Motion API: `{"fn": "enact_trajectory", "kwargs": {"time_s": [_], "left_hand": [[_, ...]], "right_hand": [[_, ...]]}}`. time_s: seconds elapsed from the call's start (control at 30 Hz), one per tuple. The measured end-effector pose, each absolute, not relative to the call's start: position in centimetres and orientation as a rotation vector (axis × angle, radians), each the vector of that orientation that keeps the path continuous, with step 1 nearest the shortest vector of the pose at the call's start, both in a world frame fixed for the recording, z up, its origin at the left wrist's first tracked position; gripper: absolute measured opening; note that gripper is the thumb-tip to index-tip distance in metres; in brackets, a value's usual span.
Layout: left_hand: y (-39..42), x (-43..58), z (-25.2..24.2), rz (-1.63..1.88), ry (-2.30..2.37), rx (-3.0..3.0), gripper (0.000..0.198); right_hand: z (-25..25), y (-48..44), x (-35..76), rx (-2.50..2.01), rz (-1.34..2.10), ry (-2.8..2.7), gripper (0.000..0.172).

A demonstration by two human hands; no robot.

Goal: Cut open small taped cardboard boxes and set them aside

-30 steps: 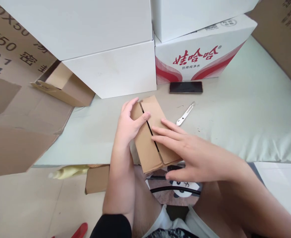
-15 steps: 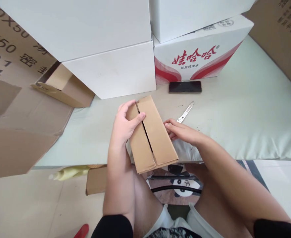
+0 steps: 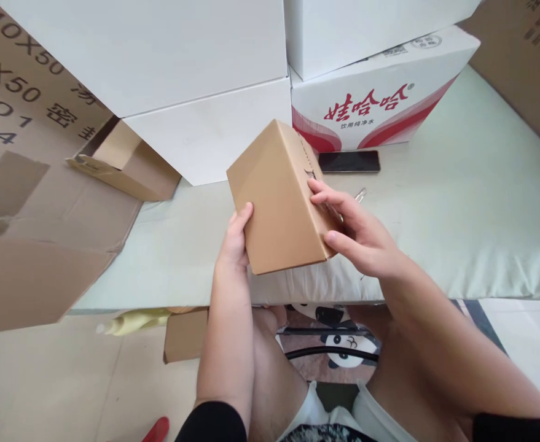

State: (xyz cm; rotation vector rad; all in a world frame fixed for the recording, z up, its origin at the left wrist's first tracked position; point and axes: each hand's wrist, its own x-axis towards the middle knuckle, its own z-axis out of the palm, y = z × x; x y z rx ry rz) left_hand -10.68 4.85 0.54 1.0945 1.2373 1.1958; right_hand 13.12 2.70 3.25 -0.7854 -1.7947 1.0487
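A small brown cardboard box is tilted up above the table, a plain face turned toward me. My left hand grips its left edge, the thumb on the plain face and the other fingers hidden behind. On the right, my right hand is curved against the narrow side, with fingertips by a dark mark and a perforated line and the thumb at the lower corner. Just beyond the right hand, the tip of a white utility knife shows; the rest is hidden.
White cartons stand stacked at the back, beside a red-and-white water carton. A black phone lies before it. An open brown box and a large printed carton are at left. The table's front edge runs above my legs.
The cardboard box has been turned and lifted, so its slotted face no longer shows. My right hand has moved up onto its side; my left hand has shifted to the left edge.
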Motion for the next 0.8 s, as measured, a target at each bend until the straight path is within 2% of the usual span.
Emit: {"fn": "enact_trajectory", "kwargs": {"time_s": [0.07,0.2,0.3,0.37,0.5,0.63,0.73,0.8], "left_hand": [[5.1,-10.7,0.0,1.124,1.198,0.925,0.066],[5.2,-10.8,-0.7,0.884,1.203,0.867,0.068],[5.5,-11.1,-0.9,0.780,1.372,0.917,0.068],[5.7,-11.3,-0.9,0.932,1.494,0.983,0.063],[5.5,-11.1,0.2,1.311,1.377,1.315,0.062],[4.8,-10.7,1.8,1.193,1.164,1.623,0.061],[4.8,-10.8,2.1,1.127,1.149,1.655,0.059],[4.9,-11.0,1.9,1.138,1.125,1.643,0.060]], "right_hand": [[3.7,2.4,13.6,-0.814,0.890,-1.917,0.042],[4.4,2.1,14.1,-0.813,0.745,-2.074,0.037],[4.2,2.1,13.6,-0.775,0.661,-2.061,0.017],[3.9,2.3,13.1,-0.795,0.558,-2.001,0.007],[3.2,2.5,12.6,-0.741,0.523,-1.968,0.012],[2.7,2.6,13.1,-0.726,0.632,-2.086,0.016],[1.8,3.5,13.8,-0.967,0.579,-1.904,0.022],[0.7,4.5,14.5,-1.348,0.456,-1.750,0.023]]}}
